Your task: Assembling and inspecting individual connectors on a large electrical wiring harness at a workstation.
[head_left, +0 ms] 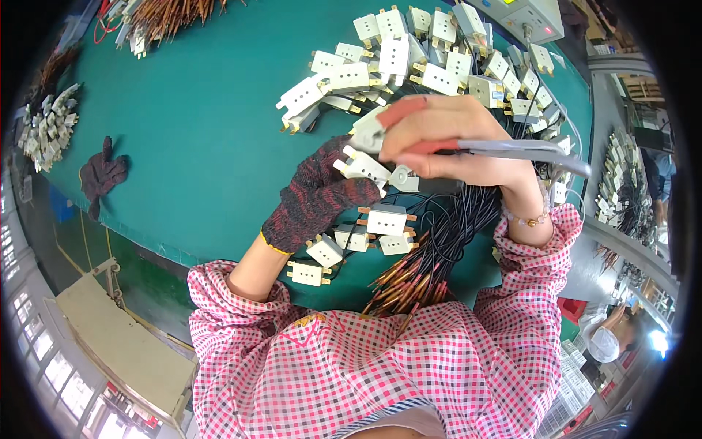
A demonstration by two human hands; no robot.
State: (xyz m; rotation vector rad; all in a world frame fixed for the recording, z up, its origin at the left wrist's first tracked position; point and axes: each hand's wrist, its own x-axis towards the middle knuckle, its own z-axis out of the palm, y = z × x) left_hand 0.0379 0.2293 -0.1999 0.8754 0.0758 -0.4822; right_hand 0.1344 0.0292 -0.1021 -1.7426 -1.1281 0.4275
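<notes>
My left hand (pixel 318 189), in a dark red-flecked knit glove, grips a white connector block (pixel 364 167) with small holes in its face and brass tabs. My bare right hand (pixel 457 139) is closed around a hand tool (pixel 523 148) with red and grey handles; its working end is hidden. Another white block (pixel 369 130) lies right by the right fingertips, partly covered. Below the hands, several loose blocks (pixel 386 219) lie on the green mat, beside a bundle of black cables (pixel 450 234) with copper-coloured ends (pixel 413 282).
A large heap of white blocks (pixel 439 77) fills the far right of the green mat (pixel 197 117). A pale box with a lit indicator (pixel 523 22) stands behind it. A dark glove (pixel 102 175) and more blocks (pixel 50 128) lie left. Another person (pixel 608 340) is at the right.
</notes>
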